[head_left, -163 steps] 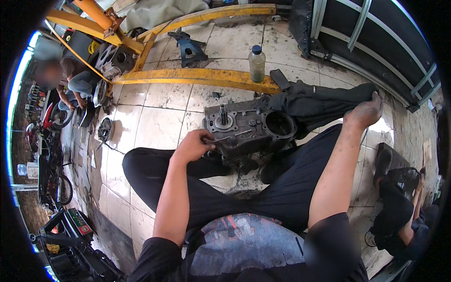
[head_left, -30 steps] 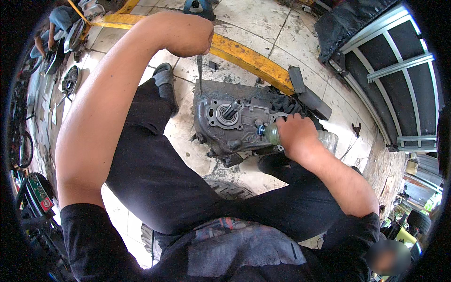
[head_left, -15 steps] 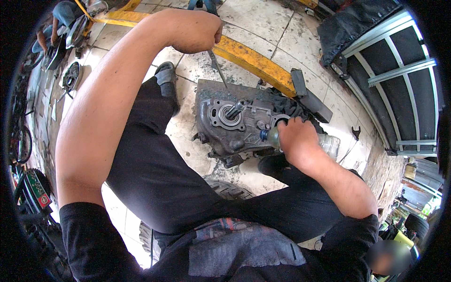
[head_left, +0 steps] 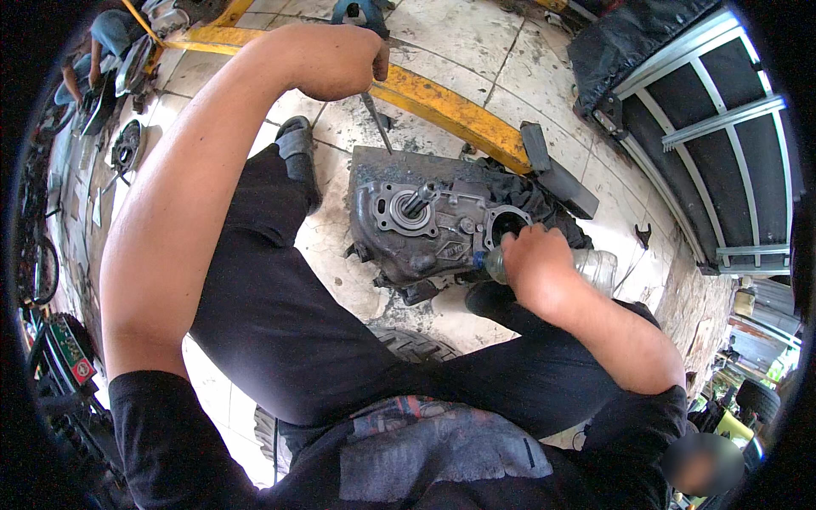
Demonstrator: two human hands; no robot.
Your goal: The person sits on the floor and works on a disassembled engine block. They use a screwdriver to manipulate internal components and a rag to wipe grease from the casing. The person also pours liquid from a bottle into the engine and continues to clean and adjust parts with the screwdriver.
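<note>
A grey metal gear casing (head_left: 438, 251) lies on a flat dark slab (head_left: 367, 163) in front of me. A splined shaft (head_left: 420, 200) stands up from its bearing, and a round opening (head_left: 510, 226) shows at its right end. My left hand (head_left: 344, 64) is closed on a thin, dark, pointed tool (head_left: 378, 124); its grip is hidden and its tip is near the slab's far edge. My right hand (head_left: 541, 262) is wrapped round a clear plastic bottle (head_left: 597, 267) with a blue cap end, tilted nearly level beside the casing's right end.
A yellow metal beam (head_left: 455, 110) crosses the floor behind the casing. Dark cloth (head_left: 531, 191) lies by the slab. A framed black panel (head_left: 714, 144) stands at the right, with a small fork-shaped part (head_left: 643, 237) nearby. Another person (head_left: 110, 42) is at the far left.
My left hand has shifted left with the pointed tool. The bottle's capped end has dropped a little toward me in my right hand, and more of the casing's round opening shows.
</note>
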